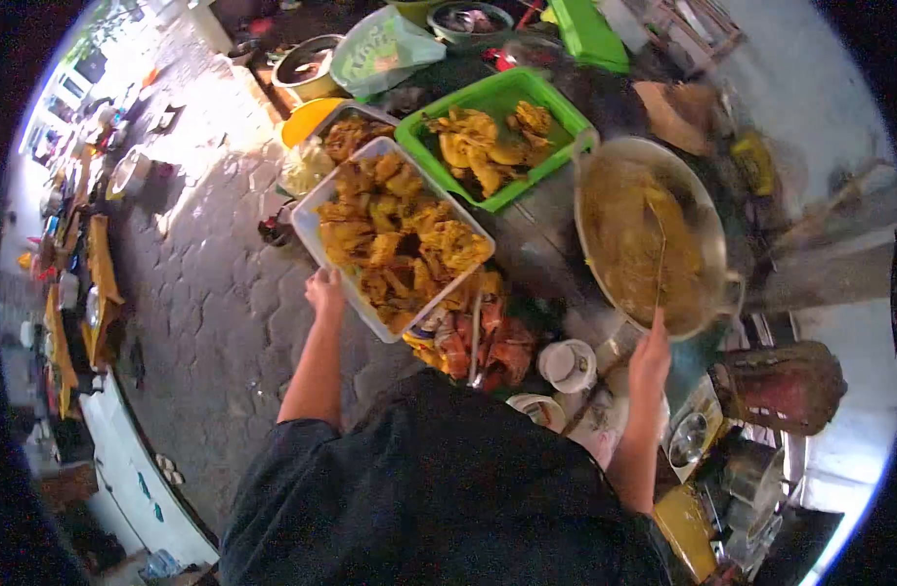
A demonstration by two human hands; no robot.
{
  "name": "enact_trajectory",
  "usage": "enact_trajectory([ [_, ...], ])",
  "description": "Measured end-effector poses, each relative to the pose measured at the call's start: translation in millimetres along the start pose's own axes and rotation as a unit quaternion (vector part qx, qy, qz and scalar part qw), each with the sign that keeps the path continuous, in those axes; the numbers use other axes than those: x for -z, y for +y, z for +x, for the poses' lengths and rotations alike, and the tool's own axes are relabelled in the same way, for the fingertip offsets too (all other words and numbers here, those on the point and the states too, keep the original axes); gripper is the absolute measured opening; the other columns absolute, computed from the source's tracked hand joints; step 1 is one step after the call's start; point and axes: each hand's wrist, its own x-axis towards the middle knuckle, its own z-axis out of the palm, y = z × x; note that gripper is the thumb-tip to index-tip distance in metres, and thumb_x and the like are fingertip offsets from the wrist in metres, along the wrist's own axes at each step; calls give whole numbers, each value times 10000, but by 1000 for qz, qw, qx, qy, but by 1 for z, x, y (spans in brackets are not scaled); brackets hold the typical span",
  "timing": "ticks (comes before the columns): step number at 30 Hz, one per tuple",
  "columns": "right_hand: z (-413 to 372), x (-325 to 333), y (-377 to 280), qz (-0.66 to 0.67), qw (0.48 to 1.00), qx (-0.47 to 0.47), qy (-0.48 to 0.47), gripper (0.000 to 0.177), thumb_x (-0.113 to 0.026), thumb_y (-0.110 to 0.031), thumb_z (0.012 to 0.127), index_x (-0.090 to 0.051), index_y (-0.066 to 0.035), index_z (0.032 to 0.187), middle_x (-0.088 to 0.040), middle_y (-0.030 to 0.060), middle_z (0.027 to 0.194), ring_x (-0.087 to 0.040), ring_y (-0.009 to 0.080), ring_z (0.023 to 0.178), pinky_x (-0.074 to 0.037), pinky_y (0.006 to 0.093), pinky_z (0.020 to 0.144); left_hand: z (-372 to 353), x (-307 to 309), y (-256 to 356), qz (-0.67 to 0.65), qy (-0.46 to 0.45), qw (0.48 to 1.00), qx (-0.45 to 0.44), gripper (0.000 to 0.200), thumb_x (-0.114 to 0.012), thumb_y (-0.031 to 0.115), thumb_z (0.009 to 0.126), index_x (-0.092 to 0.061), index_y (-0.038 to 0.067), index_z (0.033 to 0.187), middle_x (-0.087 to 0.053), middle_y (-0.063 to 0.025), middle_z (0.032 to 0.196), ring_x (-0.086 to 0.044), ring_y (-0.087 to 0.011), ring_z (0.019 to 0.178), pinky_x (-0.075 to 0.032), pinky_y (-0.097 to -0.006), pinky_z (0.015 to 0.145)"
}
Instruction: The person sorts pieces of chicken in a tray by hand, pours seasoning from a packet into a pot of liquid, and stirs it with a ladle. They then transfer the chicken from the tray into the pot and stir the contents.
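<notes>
Pan point(714, 210) between wall point(844, 146) and paving point(204, 313); right hand point(651, 348) gripping utensil point(661, 256), left hand point(324, 291) at tub point(308, 232), grip unclear.

Dim centre, daylight glare upper left, curved fisheye edges (black corners), slight blur.

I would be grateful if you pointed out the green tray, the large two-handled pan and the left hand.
Green tray point(542, 180): head view, near rim.
Large two-handled pan point(704, 213): head view, inner right wall.
Left hand point(324, 292): head view, back of the hand.
</notes>
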Motion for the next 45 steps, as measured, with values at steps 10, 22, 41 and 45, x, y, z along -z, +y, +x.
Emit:
enact_trajectory([
  [10,-62,5,19,25,986,6,167,482,-454,-36,865,-372,-64,1339,-537,223,910,-542,407,801,-444,464,691,-47,-8,28,-12,150,978,-141,428,-645,226,797,-530,10,1149,-483,-209,1198,-501,-352,1046,-386,-453,908],
  [22,-56,3,57,36,984,-49,169,471,-478,-71,854,-387,-19,1313,-558,241,1094,-553,404,949,-461,453,783,-226,-43,65,108,-261,818,-501,471,-560,181,810,-404,51,1234,-407,-197,1204,-515,-415,965,-473,-458,789],
  [41,56,-39,157,-230,973,28,-12,462,-499,-62,820,-444,-19,1277,-610,252,897,-620,326,861,-485,421,703,-173,-110,23,259,-334,846,-326,215,-535,236,803,-618,87,934,-631,-160,938,-595,-357,905,-477,-453,779],
  [45,37,27,70,-37,981,-192,-7,443,-465,-68,837,-434,-3,1275,-565,266,1067,-552,393,979,-448,456,803,-186,-97,40,184,-361,870,-280,225,-568,241,794,-589,84,955,-634,-163,897,-596,-361,882,-474,-470,742],
])
